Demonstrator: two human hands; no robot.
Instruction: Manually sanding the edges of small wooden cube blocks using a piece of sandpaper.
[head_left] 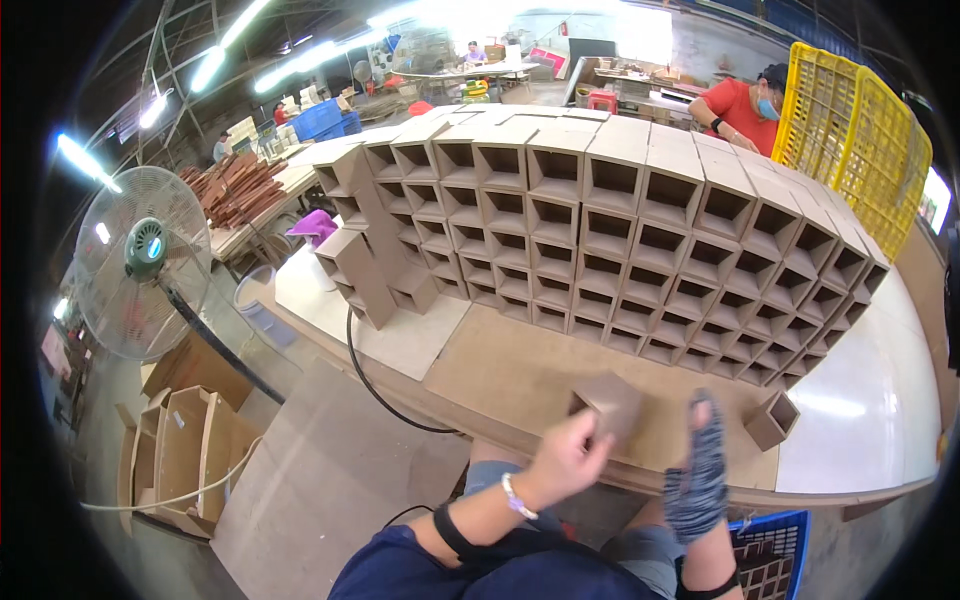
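A brown open-ended square box (618,402), slightly blurred, is tilted just above the near edge of the table. My left hand (577,452), bare with a bracelet at the wrist, has its fingers closed on the box's near-left edge. To the right of it, my right hand (697,478) wears a grey striped glove with bare fingertips. Its fingers stretch away from me, apart from the box and holding nothing. Another such box (771,420) lies by itself on the table to the right of that hand.
A tall stack of the same boxes (583,230) fills the table's far side. Brown board (510,355) covers the near tabletop. A fan (146,250) stands left, a blue crate (800,545) below right, a yellow crate (845,140) far right near a person in red (745,105).
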